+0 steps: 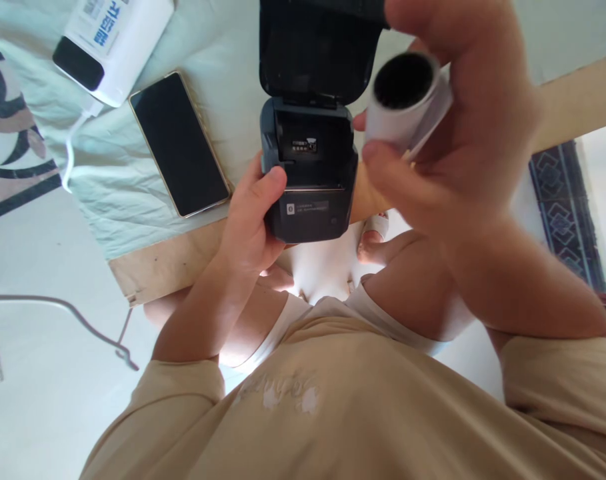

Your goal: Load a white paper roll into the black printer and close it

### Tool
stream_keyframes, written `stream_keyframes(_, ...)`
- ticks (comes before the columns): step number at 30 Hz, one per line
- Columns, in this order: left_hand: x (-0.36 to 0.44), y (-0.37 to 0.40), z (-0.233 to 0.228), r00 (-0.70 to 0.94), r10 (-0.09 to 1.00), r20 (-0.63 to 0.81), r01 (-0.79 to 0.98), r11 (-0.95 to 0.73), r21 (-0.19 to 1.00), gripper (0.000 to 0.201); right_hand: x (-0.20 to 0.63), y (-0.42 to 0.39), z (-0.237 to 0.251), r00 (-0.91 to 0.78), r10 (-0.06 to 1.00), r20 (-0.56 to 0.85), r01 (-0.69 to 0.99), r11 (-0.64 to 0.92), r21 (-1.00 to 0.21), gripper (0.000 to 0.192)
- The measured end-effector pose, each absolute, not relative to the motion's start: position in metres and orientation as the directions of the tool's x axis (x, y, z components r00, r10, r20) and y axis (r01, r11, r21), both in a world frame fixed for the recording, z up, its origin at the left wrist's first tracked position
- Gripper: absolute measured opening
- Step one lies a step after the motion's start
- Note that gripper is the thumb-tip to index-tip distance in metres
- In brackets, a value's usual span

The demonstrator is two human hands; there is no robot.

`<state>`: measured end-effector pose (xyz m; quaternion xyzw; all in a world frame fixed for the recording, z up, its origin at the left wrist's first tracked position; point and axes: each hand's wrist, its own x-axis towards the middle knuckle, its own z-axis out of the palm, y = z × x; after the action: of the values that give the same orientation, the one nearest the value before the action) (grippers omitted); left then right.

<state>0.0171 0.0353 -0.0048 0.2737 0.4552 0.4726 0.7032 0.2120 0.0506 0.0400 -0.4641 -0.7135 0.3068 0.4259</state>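
Observation:
My left hand (255,217) is wrapped round the lower left side of a small black portable label printer (307,217), thumb on its front edge. The printer's lid (317,50) stands swung open, away from me, and its paper bay (313,157) shows no roll inside. To the right of the bay, my right hand (463,127) holds a white paper roll (390,127) between thumb and fingers. The roll's dark hollow core faces up towards me, and a loose flap of paper sticks out on its right side. Fingers of this hand also reach the lid's right edge.
On the pale green cloth (223,40) lie a black-screened phone (180,143) and a white power bank (117,50) with a white cable (70,150). A wooden edge (183,257) runs along the front. A clothes hanger (57,303) is at the lower left.

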Motion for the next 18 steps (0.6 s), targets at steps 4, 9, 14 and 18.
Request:
stream_keyframes(4, 0.016, 0.035, -0.009, 0.140, 0.936, -0.322, -0.438, 0.350, 0.828, 0.043, 0.206, 0.051, 0.031, -0.236, 0.896, 0.377, 0.477, 0.445, -0.758, 0.045)
stream_keyframes(9, 0.016, 0.035, -0.014, 0.131, 0.963, -0.237, -0.452, 0.270, 0.850, 0.035, 0.202, 0.055, 0.026, -0.249, 0.877, 0.412, 0.688, 0.459, -0.562, 0.025)
stream_keyframes(14, 0.017, 0.034, -0.014, 0.130, 0.975, -0.182, -0.442, 0.222, 0.869, 0.037, 0.198, 0.053, 0.027, -0.307, 0.826, 0.473, 0.702, 0.532, -0.473, 0.028)
stream_keyframes(18, 0.017, 0.034, -0.014, 0.136, 0.968, -0.211, -0.453, 0.251, 0.856, 0.037, 0.196, 0.059, 0.017, -0.321, 0.800, 0.508, 0.665, 0.572, -0.480, 0.022)
